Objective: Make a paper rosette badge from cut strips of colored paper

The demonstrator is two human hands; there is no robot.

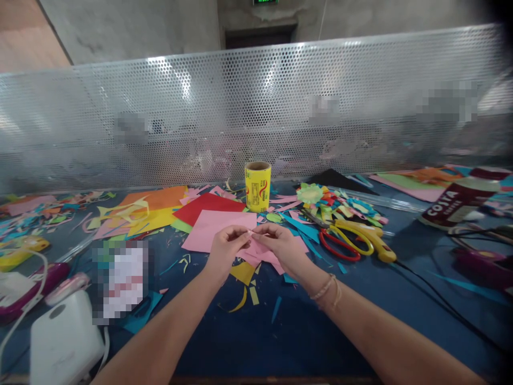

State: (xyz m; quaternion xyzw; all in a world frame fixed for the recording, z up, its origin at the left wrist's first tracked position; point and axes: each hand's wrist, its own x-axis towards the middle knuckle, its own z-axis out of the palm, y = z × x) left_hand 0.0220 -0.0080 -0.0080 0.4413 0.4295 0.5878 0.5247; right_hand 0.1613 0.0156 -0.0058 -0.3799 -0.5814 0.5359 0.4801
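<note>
My left hand [227,247] and my right hand [277,241] meet over the middle of the table, fingertips pinched together. Between them is a small piece of pink paper [250,233], mostly hidden by the fingers. Beneath and behind the hands lie pink paper sheets [216,227], with a red sheet [208,206] farther back. A yellow cardboard tube [258,187] stands upright just beyond the fingers. Yellow and blue paper scraps are scattered below the hands. Scissors [340,246] with red and yellow handles rest to the right of my right hand.
A yellow glue gun [380,243] with a black cord lies at right, near a pile of paper flowers [340,203]. Farther right is a Costa bottle [460,200]. A white adapter [66,339] sits at front left. A perforated metal screen [240,117] edges the table's back.
</note>
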